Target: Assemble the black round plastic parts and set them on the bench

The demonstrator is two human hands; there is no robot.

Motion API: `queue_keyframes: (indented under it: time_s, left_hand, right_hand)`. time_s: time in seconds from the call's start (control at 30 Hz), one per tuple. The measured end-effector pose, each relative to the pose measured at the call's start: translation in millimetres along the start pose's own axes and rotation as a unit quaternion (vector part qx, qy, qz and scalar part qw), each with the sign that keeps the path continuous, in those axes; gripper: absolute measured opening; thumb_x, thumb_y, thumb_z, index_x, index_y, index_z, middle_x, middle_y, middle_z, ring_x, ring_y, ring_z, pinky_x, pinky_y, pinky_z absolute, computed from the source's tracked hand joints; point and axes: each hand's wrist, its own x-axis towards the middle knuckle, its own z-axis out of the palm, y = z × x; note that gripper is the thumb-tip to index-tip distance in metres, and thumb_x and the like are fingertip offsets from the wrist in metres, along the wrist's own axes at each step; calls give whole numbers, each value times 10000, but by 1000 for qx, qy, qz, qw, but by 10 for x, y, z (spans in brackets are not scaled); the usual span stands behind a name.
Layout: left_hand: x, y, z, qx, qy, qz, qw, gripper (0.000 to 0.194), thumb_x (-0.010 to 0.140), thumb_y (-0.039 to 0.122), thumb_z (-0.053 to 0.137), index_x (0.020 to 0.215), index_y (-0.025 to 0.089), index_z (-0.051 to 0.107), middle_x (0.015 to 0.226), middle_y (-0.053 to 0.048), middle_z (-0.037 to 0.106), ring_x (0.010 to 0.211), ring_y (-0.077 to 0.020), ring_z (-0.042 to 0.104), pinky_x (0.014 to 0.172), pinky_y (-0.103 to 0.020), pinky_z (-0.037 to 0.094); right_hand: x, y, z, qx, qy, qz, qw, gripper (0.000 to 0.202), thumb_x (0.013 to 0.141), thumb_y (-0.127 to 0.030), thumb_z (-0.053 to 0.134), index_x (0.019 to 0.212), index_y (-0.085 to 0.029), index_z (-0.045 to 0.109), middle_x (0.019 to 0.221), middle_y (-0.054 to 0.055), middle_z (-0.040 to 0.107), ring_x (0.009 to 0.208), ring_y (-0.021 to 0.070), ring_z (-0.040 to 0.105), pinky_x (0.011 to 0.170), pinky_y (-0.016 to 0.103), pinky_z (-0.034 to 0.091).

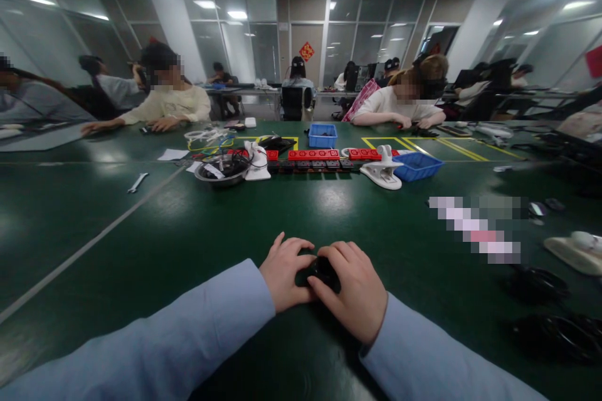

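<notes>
A small, glossy black object (328,274) lies between the bare left hand (286,274) and the bare right hand (360,291), just above or on the dark green, shiny counter (211,232) — the fingers hide its underside, so I cannot tell which. The right hand's grip is closed around it, fingers over the top and thumb along the near side. The left hand's grip curves about its left end, thumb and fingers a little apart; whether it presses on the object I cannot tell.

Well beyond the grip stand a row of red-topped black blocks (313,155), a white plastic clip-shaped stand (383,170) and, touching or just beside that, a blue plastic basket (420,167). Beyond the grip and to its left are a round metal bowl (221,182) of black cables and a silver open-ended wrench (138,183). Well to the right of the grip lie black ring-shaped parts (571,337) — partly blurred.
</notes>
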Motion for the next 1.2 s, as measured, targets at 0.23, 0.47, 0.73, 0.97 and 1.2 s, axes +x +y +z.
queue_keyframes:
  time_s: [0.23,0.47,0.73,0.97,1.2]
  left_hand:
    - [-20,-1,37,-8,6,-3,1000,358,634,286,625,986,236,580,1082,-39,529,1052,-243,446,999,-527,155]
    - [-15,-30,39,-19,1,2,1000,338,629,378,672,933,249,603,1081,-41,529,1055,-244,449,984,-550,152]
    - [-5,-35,67,-37,6,0,999,437,581,409,710,972,247,601,1064,-50,537,1035,-258,464,975,-543,187]
    - [-19,-53,64,-26,12,5,1000,440,610,441,683,982,221,600,1090,-75,524,1063,-269,444,968,-529,202]
    - [-14,-88,85,-14,0,12,1000,369,605,326,678,943,198,605,1109,-74,516,1067,-269,440,972,-526,193]
  right_hand:
    - [-39,-17,-14,73,-5,-74,995,289,668,-87,454,933,-154,548,954,76,564,883,208,454,800,373,395]
    - [-65,-1,39,105,-5,-118,987,369,549,4,374,845,-162,522,930,55,589,951,180,484,953,400,309]
    - [-54,37,111,96,33,-178,979,267,734,10,348,610,-185,480,921,-19,647,1035,146,498,1017,452,153]
    - [-116,-23,44,46,102,-148,983,363,754,-49,330,961,-237,561,1144,8,552,1156,202,383,1014,507,106]
    - [-118,-83,36,-8,118,-33,992,479,674,-336,587,1084,-109,486,1052,141,491,968,272,443,824,437,373]
